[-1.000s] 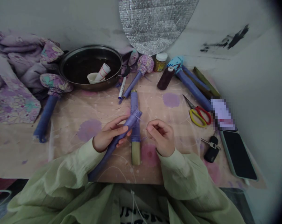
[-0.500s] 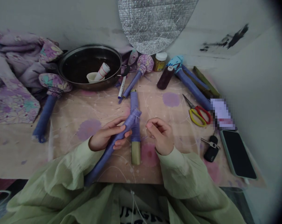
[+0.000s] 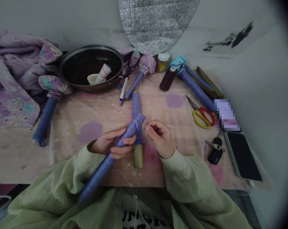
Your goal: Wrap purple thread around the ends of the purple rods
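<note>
My left hand (image 3: 105,139) is closed around a purple-wrapped stick (image 3: 97,174), held slantwise with its upper end pointing away to the right. Strands circle that upper end, and a small loop stands out from it. Just right of the tip, my right hand (image 3: 162,138) pinches thumb against forefinger; whatever lies between them is too fine to make out. Beneath the held stick, a second wrapped stick (image 3: 136,103) lies on the table, its near end bare and greenish. The lower end of the held stick hangs over the table's front edge, somewhat blurred.
Scissors (image 3: 201,116), a key fob (image 3: 215,156) and a phone (image 3: 244,156) lie on the right. Behind stand a dark thread spool (image 3: 168,79), a lidded jar (image 3: 162,65) and a black pan (image 3: 72,83). Cloth-headed sticks, including one at left (image 3: 46,119), lie around.
The held stick has rolled and shifted slightly in my left hand, whose fingers now wrap over its front. Its lower end swung left and nearer me. My right hand moved slightly left.
</note>
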### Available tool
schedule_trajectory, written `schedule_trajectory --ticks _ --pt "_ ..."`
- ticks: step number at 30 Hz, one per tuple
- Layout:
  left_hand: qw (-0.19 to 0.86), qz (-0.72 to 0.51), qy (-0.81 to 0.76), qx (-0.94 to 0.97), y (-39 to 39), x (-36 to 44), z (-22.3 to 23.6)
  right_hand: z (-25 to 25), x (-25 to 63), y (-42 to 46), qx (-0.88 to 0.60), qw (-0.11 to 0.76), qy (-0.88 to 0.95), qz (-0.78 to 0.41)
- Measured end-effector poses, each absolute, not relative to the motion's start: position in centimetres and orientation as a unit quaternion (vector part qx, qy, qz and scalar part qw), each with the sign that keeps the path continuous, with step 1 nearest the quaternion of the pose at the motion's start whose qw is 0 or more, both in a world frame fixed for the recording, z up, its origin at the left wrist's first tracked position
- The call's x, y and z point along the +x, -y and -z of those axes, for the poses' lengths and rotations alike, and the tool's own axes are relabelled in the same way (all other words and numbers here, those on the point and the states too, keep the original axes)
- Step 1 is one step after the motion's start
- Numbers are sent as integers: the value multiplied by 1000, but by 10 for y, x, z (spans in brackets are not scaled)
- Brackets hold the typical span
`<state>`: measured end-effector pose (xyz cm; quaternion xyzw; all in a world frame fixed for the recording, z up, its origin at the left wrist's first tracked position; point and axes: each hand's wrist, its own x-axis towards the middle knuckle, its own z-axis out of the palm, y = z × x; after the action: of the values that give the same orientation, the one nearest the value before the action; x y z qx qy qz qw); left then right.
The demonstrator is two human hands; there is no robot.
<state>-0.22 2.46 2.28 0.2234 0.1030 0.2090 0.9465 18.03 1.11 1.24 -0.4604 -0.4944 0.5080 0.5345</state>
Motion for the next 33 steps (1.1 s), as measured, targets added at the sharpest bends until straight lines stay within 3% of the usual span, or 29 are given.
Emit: schedule_trajectory --ticks 9,14,20,26,33 --pt "971 -108 -45 209 -24 -4 -14 -14 178 -9 -443 538 503 -512" --pt "948 -191 -88 238 -17 -8 2 -15 179 -9 -443 540 488 -523" --pt "973 -157 -57 158 -16 -4 -3 -15 180 -10 -452 536 485 -524" --pt "910 -324 -181 183 -14 10 -7 -15 180 -11 -455 538 478 -525" --pt "911 -312 -188 194 -14 10 7 -14 180 -9 -449 550 475 -520"
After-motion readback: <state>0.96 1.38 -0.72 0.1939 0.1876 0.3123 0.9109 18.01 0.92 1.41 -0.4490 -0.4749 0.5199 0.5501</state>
